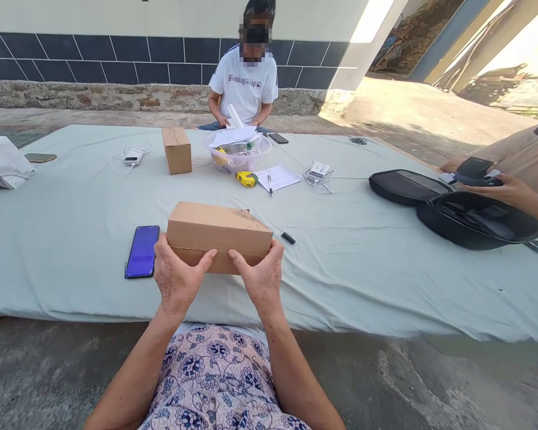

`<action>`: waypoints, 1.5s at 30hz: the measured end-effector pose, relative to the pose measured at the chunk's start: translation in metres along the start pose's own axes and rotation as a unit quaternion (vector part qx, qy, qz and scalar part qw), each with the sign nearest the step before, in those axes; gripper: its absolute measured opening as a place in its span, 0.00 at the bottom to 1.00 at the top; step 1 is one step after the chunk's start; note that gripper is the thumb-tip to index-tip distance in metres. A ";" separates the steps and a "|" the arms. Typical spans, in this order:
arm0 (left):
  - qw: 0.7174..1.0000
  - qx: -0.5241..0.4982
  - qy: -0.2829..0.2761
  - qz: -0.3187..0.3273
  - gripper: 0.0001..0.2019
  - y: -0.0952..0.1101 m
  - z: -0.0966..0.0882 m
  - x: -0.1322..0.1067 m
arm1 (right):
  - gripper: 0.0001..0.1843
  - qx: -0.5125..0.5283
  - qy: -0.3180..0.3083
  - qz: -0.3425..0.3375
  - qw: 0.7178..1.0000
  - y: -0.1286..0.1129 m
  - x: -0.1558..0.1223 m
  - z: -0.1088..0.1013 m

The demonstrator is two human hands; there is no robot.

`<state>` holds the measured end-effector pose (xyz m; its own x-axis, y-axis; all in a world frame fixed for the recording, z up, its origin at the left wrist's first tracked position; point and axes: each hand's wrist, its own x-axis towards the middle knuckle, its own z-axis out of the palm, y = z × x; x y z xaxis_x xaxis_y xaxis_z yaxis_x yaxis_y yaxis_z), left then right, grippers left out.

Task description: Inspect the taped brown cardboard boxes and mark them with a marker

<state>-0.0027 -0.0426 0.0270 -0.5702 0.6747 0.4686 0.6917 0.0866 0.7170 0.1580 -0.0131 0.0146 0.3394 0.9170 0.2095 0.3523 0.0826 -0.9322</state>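
Between my hands is a brown cardboard box (219,230) with its lid down and dark scribbled lines on the top at the right. My left hand (179,275) grips the box's left end, thumb on the front face. On the right end my right hand (262,272) grips it the same way, and the thumbs point toward each other. The fingers behind the box are hidden. Just left of my left hand lies a phone (142,251) with a lit blue screen. A small black object (288,238) rests right of the box.
Farther back stand a second cardboard box (177,150) and a plastic basket (237,161) with papers. A yellow tape measure (246,179), pen (270,186) and white device (318,172) lie nearby. At right is an open black case (475,221) beside a person's hand (497,188). Another person (244,83) sits opposite.
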 end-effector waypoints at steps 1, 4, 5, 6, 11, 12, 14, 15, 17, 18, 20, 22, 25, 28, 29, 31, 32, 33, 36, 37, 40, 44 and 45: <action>1.000 -0.004 0.007 0.003 0.50 0.000 0.000 0.000 | 0.41 0.003 0.005 0.002 1.000 0.000 0.000 0.001; 1.000 -0.012 0.012 -0.003 0.47 -0.001 -0.003 0.002 | 0.38 0.016 -0.008 0.008 1.000 -0.001 0.000 -0.001; 1.000 -0.016 0.013 -0.005 0.46 -0.002 -0.005 0.004 | 0.36 0.021 -0.019 0.009 1.000 -0.001 0.001 -0.003; 1.000 -0.021 0.014 -0.006 0.45 -0.003 -0.007 0.006 | 0.34 0.026 -0.032 0.008 0.999 -0.001 0.001 -0.005; 0.998 -0.060 0.015 -0.009 0.36 -0.009 -0.015 0.013 | 0.25 0.064 -0.071 -0.004 0.995 0.001 0.003 -0.013; 0.997 -0.071 0.015 -0.007 0.34 -0.010 -0.016 0.014 | 0.25 0.076 -0.075 -0.009 0.994 0.002 0.004 -0.014; 0.995 -0.094 0.020 0.010 0.30 -0.012 -0.016 0.013 | 0.24 0.105 -0.083 -0.018 0.991 0.005 0.006 -0.016; 0.994 -0.105 0.024 0.022 0.27 -0.012 -0.016 0.013 | 0.24 0.120 -0.085 -0.021 0.989 0.007 0.007 -0.017; 0.991 -0.121 0.033 0.047 0.24 -0.011 -0.016 0.011 | 0.25 0.140 -0.081 -0.017 0.987 0.010 0.009 -0.018; 0.990 -0.126 0.035 0.057 0.23 -0.011 -0.016 0.010 | 0.25 0.144 -0.078 -0.013 0.986 0.011 0.010 -0.019; 0.988 -0.133 0.034 0.066 0.21 -0.008 -0.016 0.009 | 0.26 0.148 -0.072 -0.001 0.986 0.012 0.012 -0.020; 0.988 -0.138 0.028 0.065 0.21 -0.006 -0.016 0.007 | 0.27 0.154 -0.071 0.009 0.985 0.012 0.013 -0.021; 0.988 -0.143 0.020 0.055 0.21 -0.005 -0.016 0.005 | 0.27 0.161 -0.062 0.012 0.985 0.011 0.013 -0.022; 0.988 -0.148 0.019 0.047 0.20 -0.006 -0.015 0.004 | 0.27 0.157 -0.043 0.005 0.987 0.010 0.012 -0.024; 0.988 -0.150 0.021 0.044 0.20 -0.006 -0.015 0.004 | 0.27 0.156 -0.038 0.002 0.987 0.009 0.012 -0.024; 0.988 -0.149 0.023 0.040 0.19 -0.006 -0.015 0.003 | 0.27 0.155 -0.033 0.000 0.987 0.008 0.011 -0.025; 0.988 -0.147 0.023 0.038 0.19 -0.006 -0.015 0.003 | 0.27 0.153 -0.031 -0.001 0.988 0.007 0.011 -0.026; 0.988 -0.146 0.021 0.037 0.19 -0.006 -0.015 0.003 | 0.27 0.151 -0.030 -0.002 0.988 0.006 0.011 -0.027; 0.988 -0.148 0.015 0.043 0.21 -0.005 -0.017 0.003 | 0.28 0.143 -0.028 -0.011 0.989 0.003 0.011 -0.029; 0.988 -0.147 0.014 0.049 0.21 -0.005 -0.017 0.003 | 0.29 0.140 -0.028 -0.013 0.990 0.002 0.011 -0.030; 0.988 -0.141 0.014 0.061 0.24 -0.006 -0.017 0.002 | 0.29 0.137 -0.034 -0.023 0.990 0.000 0.011 -0.032; 0.987 -0.139 0.026 0.075 0.29 -0.007 -0.015 0.000 | 0.28 0.136 -0.041 -0.040 0.989 -0.002 0.011 -0.034; 0.987 -0.136 0.028 0.082 0.28 -0.007 -0.015 0.000 | 0.27 0.137 -0.043 -0.042 0.989 -0.001 0.011 -0.034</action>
<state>-0.0141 -0.0547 0.0300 -0.4900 0.6211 0.6116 0.6361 -0.2250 0.7381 0.1907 -0.0161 0.0282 0.2395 0.9312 0.2747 0.1217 0.2519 -0.9601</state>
